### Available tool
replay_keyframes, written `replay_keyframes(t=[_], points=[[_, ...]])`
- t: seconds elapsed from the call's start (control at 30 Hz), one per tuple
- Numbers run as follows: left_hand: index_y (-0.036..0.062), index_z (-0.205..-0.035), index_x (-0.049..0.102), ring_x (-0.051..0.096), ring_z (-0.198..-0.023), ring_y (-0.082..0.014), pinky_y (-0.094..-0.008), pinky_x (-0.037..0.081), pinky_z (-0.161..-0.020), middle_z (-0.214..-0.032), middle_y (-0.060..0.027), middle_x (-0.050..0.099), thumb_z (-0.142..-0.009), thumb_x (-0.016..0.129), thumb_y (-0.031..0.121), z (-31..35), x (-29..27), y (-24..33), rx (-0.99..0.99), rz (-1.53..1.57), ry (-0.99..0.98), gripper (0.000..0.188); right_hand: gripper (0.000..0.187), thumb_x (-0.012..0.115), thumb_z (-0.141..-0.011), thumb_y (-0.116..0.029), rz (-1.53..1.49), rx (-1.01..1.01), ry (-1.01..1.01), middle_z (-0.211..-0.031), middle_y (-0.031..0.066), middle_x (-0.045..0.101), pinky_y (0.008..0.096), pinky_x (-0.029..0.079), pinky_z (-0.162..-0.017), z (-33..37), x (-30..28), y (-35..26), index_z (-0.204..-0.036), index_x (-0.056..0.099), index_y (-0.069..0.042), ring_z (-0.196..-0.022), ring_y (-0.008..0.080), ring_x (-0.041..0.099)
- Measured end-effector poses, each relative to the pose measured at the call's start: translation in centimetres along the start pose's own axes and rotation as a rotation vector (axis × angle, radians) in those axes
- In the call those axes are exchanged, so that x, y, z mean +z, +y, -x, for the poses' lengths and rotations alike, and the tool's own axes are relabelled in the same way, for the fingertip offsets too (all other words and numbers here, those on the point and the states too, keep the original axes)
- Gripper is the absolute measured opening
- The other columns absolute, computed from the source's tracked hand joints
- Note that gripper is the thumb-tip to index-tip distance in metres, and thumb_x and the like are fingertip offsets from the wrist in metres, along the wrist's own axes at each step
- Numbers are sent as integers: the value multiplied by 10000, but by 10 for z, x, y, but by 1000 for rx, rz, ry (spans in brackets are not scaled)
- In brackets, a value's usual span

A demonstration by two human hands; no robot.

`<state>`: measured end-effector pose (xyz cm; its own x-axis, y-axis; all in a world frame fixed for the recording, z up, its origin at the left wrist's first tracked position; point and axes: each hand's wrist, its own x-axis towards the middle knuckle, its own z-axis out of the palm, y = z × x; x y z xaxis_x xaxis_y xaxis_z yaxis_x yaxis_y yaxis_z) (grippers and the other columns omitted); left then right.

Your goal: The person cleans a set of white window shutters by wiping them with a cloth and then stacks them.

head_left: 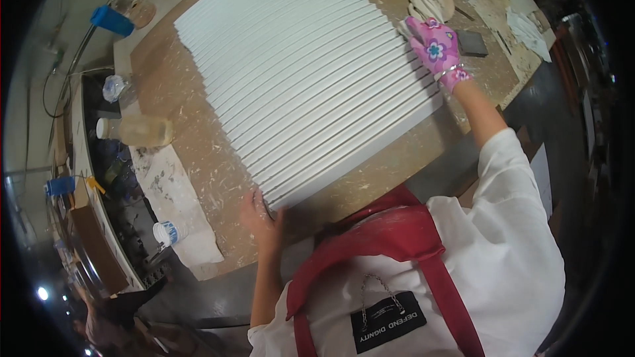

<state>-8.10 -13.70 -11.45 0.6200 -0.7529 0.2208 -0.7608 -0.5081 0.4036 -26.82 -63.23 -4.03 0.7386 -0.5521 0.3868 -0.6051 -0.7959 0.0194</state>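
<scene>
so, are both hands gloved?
No, only the right hand wears a pink flowered glove; the left hand, at a corner of the ridged white panel, is bare.

left hand [262,215]: bare, slightly blurred | right hand [436,49]: gloved, farther forward | right forearm [481,116]: angled inward

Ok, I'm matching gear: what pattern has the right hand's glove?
Pink glove with flowers, clearest in the head view.
</scene>
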Motion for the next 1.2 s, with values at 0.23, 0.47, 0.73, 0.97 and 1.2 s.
replay_keyframes(t=[0.23, 0.47, 0.73, 0.97, 1.2], points=[[24, -1285, 491, 451, -1196, -413, -510, 345, -988, -1304, -196, 493, -618, 829, 172, 6, 3, 5, -40, 36, 16, 763, 443, 538, -886, -497, -964, -48, -160, -900, 68, 614, 376, 488, -854, 34, 26, -320, -1009, 571, -73, -798, 246, 593], [-7, -1244, 515, 509, -1140, -414, -468, 401, -974, -1256, -218, 529, -622, 806, 85, -1, -5, 8, -5, 83, 49, 693, 223, 574, -912, -296, -171, -219, -59, -727, 67, 629, 373, 502, -704, -9, 10, -166, -821, 664, -114, -765, 221, 607], [-23, -1255, 509, 477, -1165, -425, -505, 380, -972, -1276, -221, 507, -654, 806, 174, 3, 1, 4, -31, 122, -12, 698, 147, 563, -883, -350, -160, -321, -183, -672, 11, 595, 429, 461, -877, 16, -49, -244, -889, 644, -227, -709, 199, 621], [-46, -1265, 493, 468, -1165, -432, -502, 369, -972, -1291, -240, 488, -691, 785, 160, 5, -6, 10, 3, 83, 10, 676, 468, 488, -960, -367, -502, 461, -79, -608, 112, 594, 397, 454, -600, 29, -28, -76, -637, 636, -61, -592, 219, 584], [-40, -1272, 488, 461, -1171, -434, -501, 355, -979, -1294, -235, 490, -716, 770, 199, 8, -2, 7, -12, 32, 23, 667, 292, 468, -941, -308, -211, -201, -384, -720, 103, 639, 413, 497, -686, 35, -74, -179, -910, 659, -90, -679, 292, 612]])
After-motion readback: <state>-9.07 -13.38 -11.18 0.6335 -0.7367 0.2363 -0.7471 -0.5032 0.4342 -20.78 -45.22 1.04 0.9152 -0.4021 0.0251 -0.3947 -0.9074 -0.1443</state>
